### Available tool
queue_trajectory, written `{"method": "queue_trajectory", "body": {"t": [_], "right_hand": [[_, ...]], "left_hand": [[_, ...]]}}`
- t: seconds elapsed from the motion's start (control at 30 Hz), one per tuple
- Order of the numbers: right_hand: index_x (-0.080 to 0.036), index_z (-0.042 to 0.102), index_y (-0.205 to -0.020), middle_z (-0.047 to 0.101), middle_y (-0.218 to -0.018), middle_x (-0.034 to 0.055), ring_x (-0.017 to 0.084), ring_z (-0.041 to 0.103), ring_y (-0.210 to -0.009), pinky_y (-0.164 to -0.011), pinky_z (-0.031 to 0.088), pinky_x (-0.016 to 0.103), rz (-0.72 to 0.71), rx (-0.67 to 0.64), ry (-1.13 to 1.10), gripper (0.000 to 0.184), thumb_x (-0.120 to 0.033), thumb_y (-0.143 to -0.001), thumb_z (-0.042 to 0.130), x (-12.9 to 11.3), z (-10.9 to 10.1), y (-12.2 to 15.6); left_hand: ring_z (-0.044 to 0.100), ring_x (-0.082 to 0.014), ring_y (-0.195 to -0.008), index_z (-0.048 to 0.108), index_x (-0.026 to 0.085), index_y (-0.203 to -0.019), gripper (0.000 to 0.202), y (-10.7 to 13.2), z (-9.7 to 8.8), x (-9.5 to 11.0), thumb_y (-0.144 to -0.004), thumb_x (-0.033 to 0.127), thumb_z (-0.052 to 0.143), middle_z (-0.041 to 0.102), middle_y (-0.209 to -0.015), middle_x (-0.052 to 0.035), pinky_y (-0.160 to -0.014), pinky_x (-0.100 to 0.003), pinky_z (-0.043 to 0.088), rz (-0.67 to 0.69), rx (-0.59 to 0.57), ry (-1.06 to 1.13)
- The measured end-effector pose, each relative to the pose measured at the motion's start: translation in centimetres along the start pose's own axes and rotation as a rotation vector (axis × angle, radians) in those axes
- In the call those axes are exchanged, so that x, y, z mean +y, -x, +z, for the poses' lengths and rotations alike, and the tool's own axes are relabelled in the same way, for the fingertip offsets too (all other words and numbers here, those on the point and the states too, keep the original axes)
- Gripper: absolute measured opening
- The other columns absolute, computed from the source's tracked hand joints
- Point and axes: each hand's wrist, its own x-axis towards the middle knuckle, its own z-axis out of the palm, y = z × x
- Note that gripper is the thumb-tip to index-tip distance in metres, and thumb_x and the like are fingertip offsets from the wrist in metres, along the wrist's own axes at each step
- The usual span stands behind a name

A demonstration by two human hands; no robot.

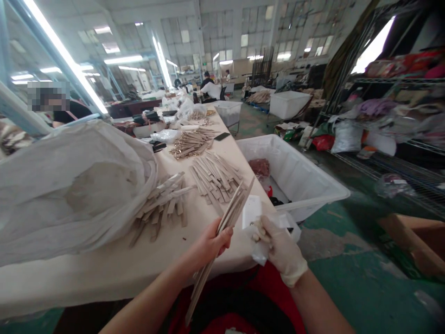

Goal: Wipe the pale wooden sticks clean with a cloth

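My left hand (212, 243) is bare and closed round a bundle of long thin wooden sticks (225, 222) that slants from my lap up over the table's near edge. My right hand (281, 250), in a white glove, is closed on a clear plastic bag (255, 218) just right of the bundle. On the long table (114, 266) ahead lie a loose heap of sticks (163, 204) and a neater pile of sticks (215, 178).
A big translucent sack (69, 190) fills the table's left side. A white plastic bin (295, 178) stands on the floor to the right. Further stick piles (191, 144) lie farther back. A person (55, 104) sits at far left; others work at the far end. Cluttered shelves (389, 116) line the right.
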Motion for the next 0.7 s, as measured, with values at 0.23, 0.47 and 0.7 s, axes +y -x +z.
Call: {"method": "queue_trajectory", "body": {"t": [0.23,0.47,0.7], "right_hand": [[-0.016,0.062,-0.066,0.045,-0.057,-0.006,0.003,0.032,-0.04,-0.046,0.043,0.016,0.115,-0.079,-0.209,0.025,-0.037,-0.062,0.074,-1.3,-0.4,-0.8],[-0.018,0.057,-0.063,0.044,-0.056,-0.0065,0.004,0.034,-0.042,-0.048,0.045,0.019,0.094,-0.103,-0.185,0.026,-0.038,-0.062,0.074,-1.8,-0.2,-1.1],[-0.017,0.06,-0.067,0.055,-0.057,-0.004,0.008,0.048,-0.048,-0.046,0.043,0.018,0.001,-0.02,0.054,0.027,-0.042,-0.064,0.071,-1.6,-1.0,-1.4]], "left_hand": [[0.033,-0.0029,-0.039,0.043,0.016,-0.071,0.034,2.9,-2.3,0.1,-0.074,0.049,0.052,0.045,-0.05,0.0058,-0.038,-0.016,0.023,-0.107,-0.079,0.091],[0.034,-0.0031,-0.036,0.045,0.016,-0.068,0.037,4.2,-3.2,-0.5,-0.072,0.052,0.054,0.051,-0.05,0.0035,-0.035,-0.017,0.022,-0.194,-0.172,0.206],[0.038,-0.003,-0.036,0.049,0.016,-0.071,0.031,5.3,-3.8,-1.3,-0.072,0.045,0.057,0.055,-0.051,0.0018,-0.035,-0.015,0.023,-0.283,-0.242,0.276]]}}
